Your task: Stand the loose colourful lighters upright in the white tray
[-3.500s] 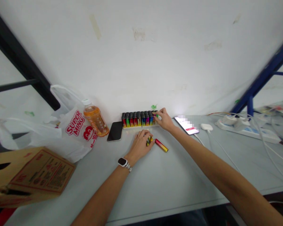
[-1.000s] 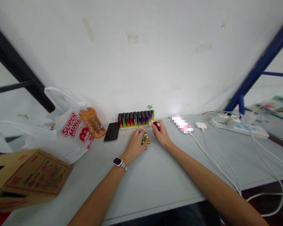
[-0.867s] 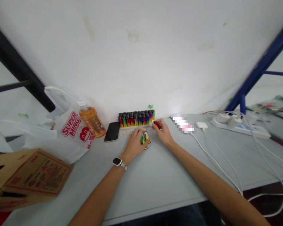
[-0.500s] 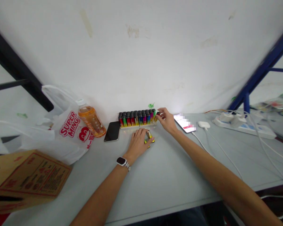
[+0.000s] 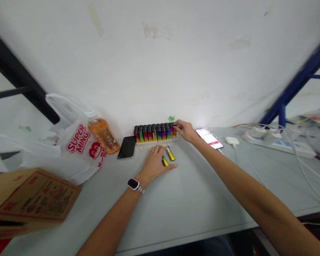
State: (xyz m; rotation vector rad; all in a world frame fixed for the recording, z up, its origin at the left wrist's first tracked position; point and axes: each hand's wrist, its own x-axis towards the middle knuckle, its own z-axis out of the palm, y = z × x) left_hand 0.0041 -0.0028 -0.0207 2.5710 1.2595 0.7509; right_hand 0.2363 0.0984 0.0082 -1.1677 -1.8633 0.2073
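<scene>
Rows of colourful lighters with black tops stand upright in a white tray against the wall. My right hand is at the tray's right end, fingertips pinched on the top of a lighter that they partly hide. In front of the tray, my left hand lies low over the table, thumb stretched out and fingers spread. Beside its fingers lies a yellow lighter. A second, yellow-green lighter is partly covered by this hand, between thumb and fingers.
A black phone lies left of the tray, near an orange drink bottle, a white plastic bag and a cardboard box. On the right are a lit phone, a white charger, cables and a power strip.
My right hand has moved slightly left, onto the tray's right end. My left thumb has spread outward, leaving the two loose lighters more exposed.
</scene>
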